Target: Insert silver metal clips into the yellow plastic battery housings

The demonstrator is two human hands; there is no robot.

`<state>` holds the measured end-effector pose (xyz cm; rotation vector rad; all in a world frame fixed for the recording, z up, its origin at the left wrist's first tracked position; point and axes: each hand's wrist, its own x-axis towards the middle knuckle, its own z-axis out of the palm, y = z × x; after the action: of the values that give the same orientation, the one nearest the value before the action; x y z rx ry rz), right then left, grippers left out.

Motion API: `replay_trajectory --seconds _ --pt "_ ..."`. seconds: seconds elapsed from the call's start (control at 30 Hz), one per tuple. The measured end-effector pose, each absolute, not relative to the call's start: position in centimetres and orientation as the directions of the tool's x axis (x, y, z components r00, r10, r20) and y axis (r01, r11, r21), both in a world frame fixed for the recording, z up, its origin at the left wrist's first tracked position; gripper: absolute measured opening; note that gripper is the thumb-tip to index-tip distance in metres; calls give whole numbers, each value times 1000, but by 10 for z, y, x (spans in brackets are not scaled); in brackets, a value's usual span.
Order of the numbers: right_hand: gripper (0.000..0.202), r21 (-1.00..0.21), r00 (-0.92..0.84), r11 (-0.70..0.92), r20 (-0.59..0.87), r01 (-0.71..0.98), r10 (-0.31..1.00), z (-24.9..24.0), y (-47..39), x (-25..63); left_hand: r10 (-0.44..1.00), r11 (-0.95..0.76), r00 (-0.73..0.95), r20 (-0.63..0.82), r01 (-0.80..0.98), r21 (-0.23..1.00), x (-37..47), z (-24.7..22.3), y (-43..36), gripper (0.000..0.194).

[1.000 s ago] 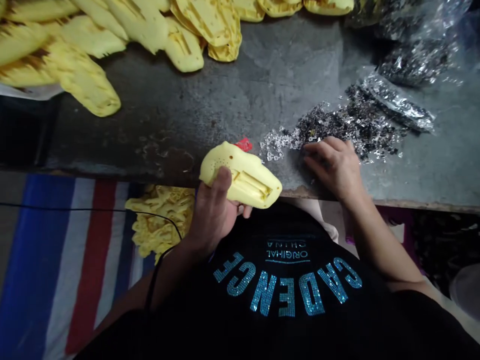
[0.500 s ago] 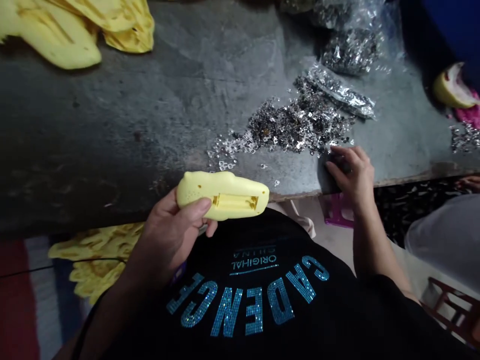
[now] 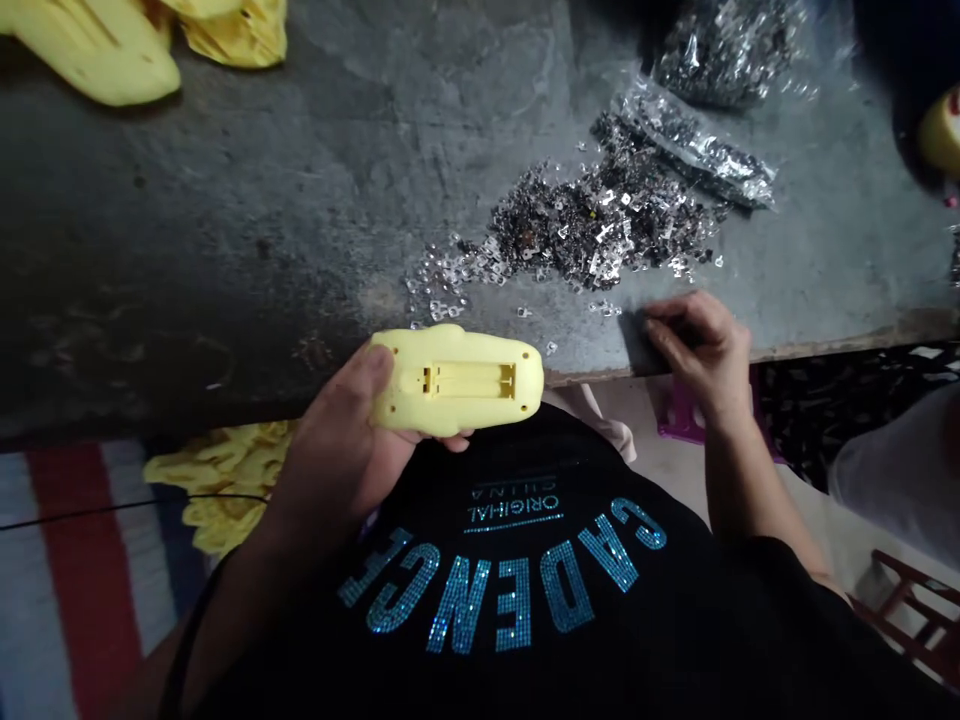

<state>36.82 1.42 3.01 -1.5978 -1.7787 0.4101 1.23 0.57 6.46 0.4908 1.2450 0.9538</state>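
Observation:
My left hand (image 3: 352, 430) is closed around one end of a yellow plastic casing (image 3: 480, 405), with the thumb on top. An open battery compartment and small screw holes face up on the casing, which is just off the table's front edge. My right hand (image 3: 697, 340) is by the edge to the right, fingers curled and tips pinched together; whatever is between them is too small to make out. Beyond both hands lies a heap of small metal contact tabs (image 3: 600, 225), with several strays scattered toward the front edge.
A clear plastic bag (image 3: 705, 150) lies against the heap, and a fuller bag of metal pieces (image 3: 727, 60) stands behind it. More yellow casings (image 3: 105, 50) lie at the far left of the grey table (image 3: 337, 150). Yellow parts (image 3: 232, 480) are below the edge at left.
My left hand has turned the casing so its compartment faces up more squarely, and the thumb has shifted to its end. My right hand has drawn back slightly from the heap, fingers now curled.

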Motion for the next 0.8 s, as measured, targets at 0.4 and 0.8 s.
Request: replay_trajectory --seconds 0.4,0.8 --pt "13 -378 -154 259 285 889 946 21 34 342 880 467 92 -466 -354 810 19 61 0 44" --pt "22 -711 -265 483 404 510 875 71 16 307 884 468 198 -424 -352 811 24 69 -3 48"
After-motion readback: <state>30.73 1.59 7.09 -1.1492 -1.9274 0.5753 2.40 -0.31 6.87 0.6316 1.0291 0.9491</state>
